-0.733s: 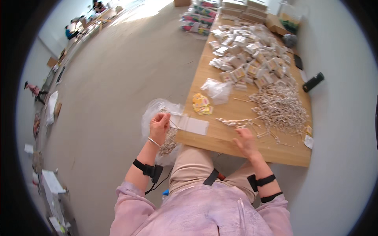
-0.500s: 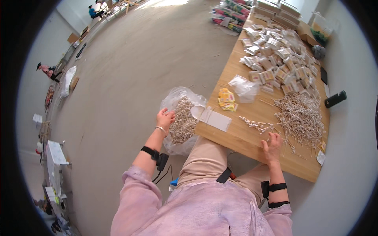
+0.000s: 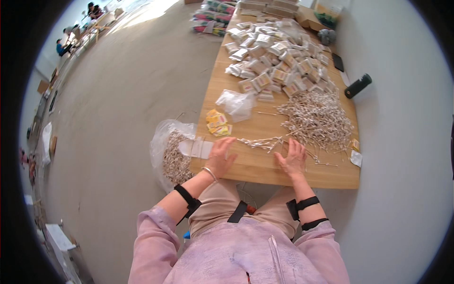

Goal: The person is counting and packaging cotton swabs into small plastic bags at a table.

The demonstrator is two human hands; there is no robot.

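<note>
Both my hands are at the near end of the table, around a loose row of cotton swabs (image 3: pixel 261 143). My left hand (image 3: pixel 221 157) is beside the row's left end and partly covers a white card (image 3: pixel 202 149); its fingers are stretched out. At the row's right end is my right hand (image 3: pixel 293 158), fingers spread, with nothing visible in it. A big heap of cotton swabs (image 3: pixel 318 119) lies just beyond it. Yellow printed cards (image 3: pixel 218 122) and a clear plastic bag (image 3: pixel 237 105) lie beyond my left hand.
Packed swab packets (image 3: pixel 274 61) are piled farther up the wooden table (image 3: pixel 265 169). A black bottle (image 3: pixel 358 86) and a dark phone (image 3: pixel 337 62) lie along its right edge, by the wall. An open plastic sack of swabs (image 3: pixel 174 160) stands left of the table's corner.
My left hand has moved right, from above the sack to the table by the swab row. My right hand stays near the row's right end, fingers more spread. The view has turned right.
</note>
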